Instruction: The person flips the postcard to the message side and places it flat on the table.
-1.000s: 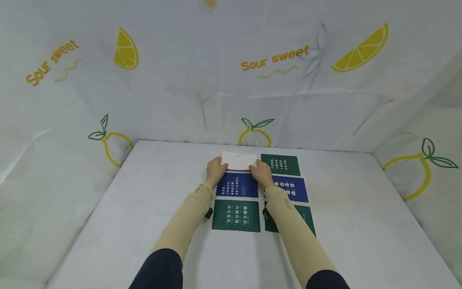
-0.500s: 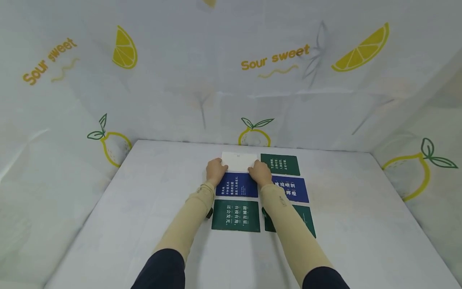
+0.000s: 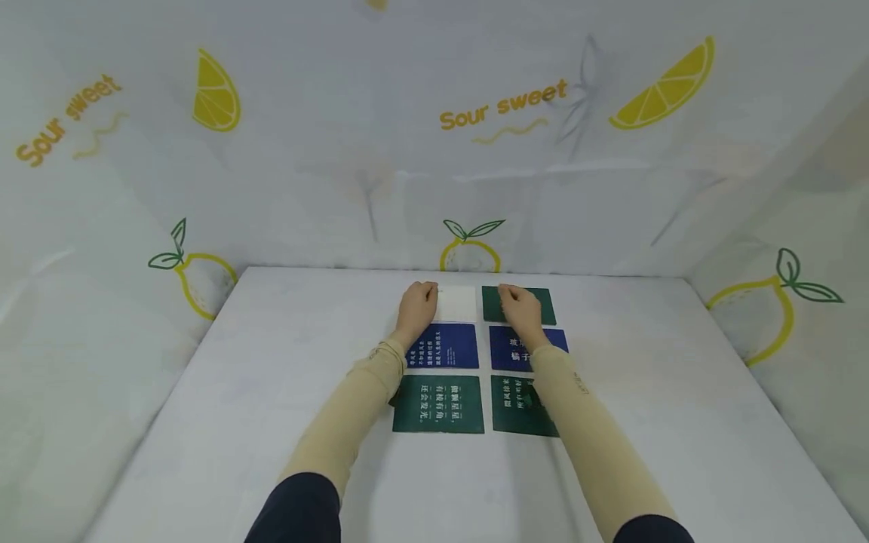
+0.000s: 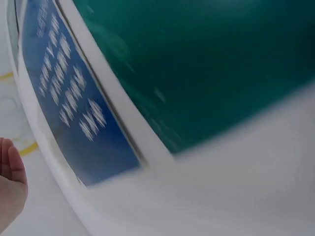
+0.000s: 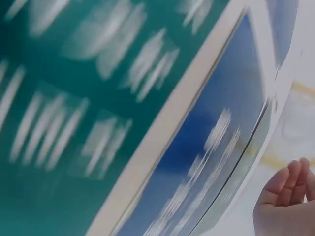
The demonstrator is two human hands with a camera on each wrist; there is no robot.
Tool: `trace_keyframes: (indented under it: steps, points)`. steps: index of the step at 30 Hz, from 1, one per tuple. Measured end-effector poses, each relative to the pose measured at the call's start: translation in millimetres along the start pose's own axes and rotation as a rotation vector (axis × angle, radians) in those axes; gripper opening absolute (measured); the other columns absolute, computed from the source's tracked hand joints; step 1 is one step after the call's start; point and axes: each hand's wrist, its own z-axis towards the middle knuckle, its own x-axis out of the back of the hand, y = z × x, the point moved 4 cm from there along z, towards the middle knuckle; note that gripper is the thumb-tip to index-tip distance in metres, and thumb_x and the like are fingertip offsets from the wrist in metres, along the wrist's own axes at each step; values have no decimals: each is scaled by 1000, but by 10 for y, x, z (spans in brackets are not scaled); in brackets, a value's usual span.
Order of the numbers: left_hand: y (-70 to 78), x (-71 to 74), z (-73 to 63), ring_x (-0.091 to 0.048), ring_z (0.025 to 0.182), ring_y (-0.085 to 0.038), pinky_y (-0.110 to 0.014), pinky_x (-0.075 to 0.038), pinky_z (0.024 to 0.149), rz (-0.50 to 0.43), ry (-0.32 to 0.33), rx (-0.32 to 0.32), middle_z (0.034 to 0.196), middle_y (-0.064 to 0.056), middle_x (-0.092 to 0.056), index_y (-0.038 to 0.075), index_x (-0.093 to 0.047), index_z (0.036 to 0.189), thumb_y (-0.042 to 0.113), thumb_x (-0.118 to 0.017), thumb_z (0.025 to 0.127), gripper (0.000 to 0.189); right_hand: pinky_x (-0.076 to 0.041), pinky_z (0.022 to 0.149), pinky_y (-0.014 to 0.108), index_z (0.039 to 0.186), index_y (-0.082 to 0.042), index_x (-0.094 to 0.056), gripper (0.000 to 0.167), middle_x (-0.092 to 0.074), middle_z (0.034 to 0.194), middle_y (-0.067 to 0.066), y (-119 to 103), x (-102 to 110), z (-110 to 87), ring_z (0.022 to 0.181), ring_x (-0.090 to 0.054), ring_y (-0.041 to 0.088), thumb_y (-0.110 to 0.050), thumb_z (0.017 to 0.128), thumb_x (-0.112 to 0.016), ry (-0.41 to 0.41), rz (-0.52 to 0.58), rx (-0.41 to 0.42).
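Observation:
A white card (image 3: pixel 456 305) lies flat at the back of the left column of cards. My left hand (image 3: pixel 417 308) is over its left part, fingers loosely curled, and hides that edge. Over the back right green card (image 3: pixel 547 305) is my right hand (image 3: pixel 521 309), also loosely curled. Both wrist views are blurred by motion; there the left hand (image 4: pixel 11 184) and the right hand (image 5: pixel 285 199) appear at the outer edges with nothing seen between the fingers. Whether either hand touches a card cannot be told.
Two blue cards, left (image 3: pixel 444 347) and right (image 3: pixel 504 339), form the middle row. Nearer are two green cards, left (image 3: pixel 437 404) and right (image 3: pixel 511 407); my right forearm partly covers the latter. A lemon-print cloth (image 3: pixel 305 204) rises behind the white table (image 3: pixel 271 362).
My hands gripped the white card at both sides and laid it down. Since then the right hand has released it and moved right over the green card; the left has shifted right over the white card.

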Motion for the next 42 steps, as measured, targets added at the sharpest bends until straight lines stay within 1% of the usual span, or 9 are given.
trace_keyframes:
  steps: [4, 8, 15, 19, 23, 28, 31, 36, 42]
  points:
    - [185, -168, -5, -61, 93, -25, -36, -48, 85, -191, -51, 75, 101, -15, -66, -1, -64, 112, 25, -37, 100, 39, -41, 95, 43, 120, -2, -59, 61, -57, 121, 21, 211, 301, -2, 108, -52, 34, -50, 99, -26, 23, 86, -130]
    - [376, -401, -59, -59, 113, -24, -32, -46, 97, -464, -164, 215, 119, -13, -63, 2, -54, 128, 34, -32, 101, 47, -24, 114, 48, 139, -6, -42, 75, -43, 143, 17, 432, 547, -27, 136, -33, 34, -59, 96, -12, 36, 92, -241]
    - [561, -658, -148, -26, 142, -26, -34, -23, 116, -702, -365, 354, 153, -13, -26, 4, -23, 147, 47, -14, 101, 64, -27, 115, 39, 147, -2, -22, 76, -33, 148, 19, 676, 678, -57, 138, -31, 29, -57, 96, -7, 21, 319, -384]
    - [552, -738, -142, -10, 146, -29, -36, -14, 119, -889, -404, 428, 157, -15, -9, 4, -9, 149, 48, -14, 100, 66, -29, 114, 36, 148, -2, -18, 76, -31, 150, 19, 696, 690, -85, 138, -32, 28, -56, 96, -8, 3, 388, -397]
    - [537, -790, -137, -8, 146, -31, -37, -12, 119, -1036, -410, 516, 156, -21, -7, 0, -9, 148, 48, -17, 100, 69, -29, 113, 36, 148, 0, -16, 75, -29, 150, 21, 717, 710, -93, 139, -32, 29, -54, 97, -9, -20, 415, -392]
    - [546, -821, -134, -10, 145, -32, -37, -13, 119, -1073, -395, 544, 155, -23, -9, -2, -11, 148, 46, -19, 100, 68, -38, 107, 29, 147, 1, -21, 70, -35, 147, 21, 723, 722, -96, 130, -43, 25, -50, 98, -13, -16, 393, -409]
    - [545, -821, -133, -12, 145, -31, -36, -14, 119, -1070, -375, 551, 155, -22, -11, 0, -12, 148, 45, -21, 100, 67, -46, 94, 17, 145, 2, -25, 65, -40, 143, 20, 711, 717, -99, 111, -51, 15, -44, 100, -18, -5, 375, -420]
    - [570, -781, -133, -12, 145, -31, -37, -13, 119, -1032, -355, 502, 156, -20, -8, 5, -7, 150, 43, -19, 101, 63, -46, 72, 8, 141, 5, -32, 56, -46, 135, 19, 691, 720, -85, 85, -49, 2, -34, 101, -27, 16, 364, -405]
    - [619, -722, -111, -15, 145, -27, -34, -14, 119, -970, -347, 430, 156, -16, -14, 3, -9, 149, 42, -17, 101, 63, -47, 76, 11, 141, 1, -36, 51, -49, 131, 17, 703, 761, -42, 85, -51, 0, -31, 101, -34, 69, 345, -347]
